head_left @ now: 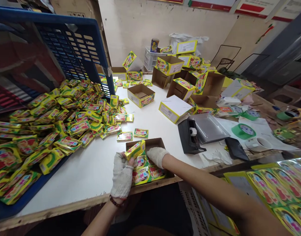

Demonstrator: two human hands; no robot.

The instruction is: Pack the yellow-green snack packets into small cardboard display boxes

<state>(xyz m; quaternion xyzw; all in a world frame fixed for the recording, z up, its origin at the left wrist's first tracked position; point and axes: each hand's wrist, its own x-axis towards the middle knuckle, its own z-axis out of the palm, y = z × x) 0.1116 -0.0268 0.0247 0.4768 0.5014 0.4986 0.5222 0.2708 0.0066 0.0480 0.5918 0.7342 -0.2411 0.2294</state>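
My left hand (122, 175), in a white knit glove with bare fingertips, grips a small yellow-green candy box (135, 149) over the left side of an open cardboard carton (160, 143). Inside that carton lie several small boxes (141, 175) of the same kind, face up. My right hand (157, 156), gloved too, reaches into the carton's back right part; its fingers point down and are hidden, so what they hold cannot be seen. Just behind the carton, two loose candy boxes (141, 133) rest on the white table (96, 177).
A big heap of candy boxes (74, 118) spills from a blue plastic crate (96, 42) at left. Several display cartons (176, 108) stand at the back. A black tape dispenser (189, 136), a clear plastic tray (209, 127) and green tape (244, 131) lie at right.
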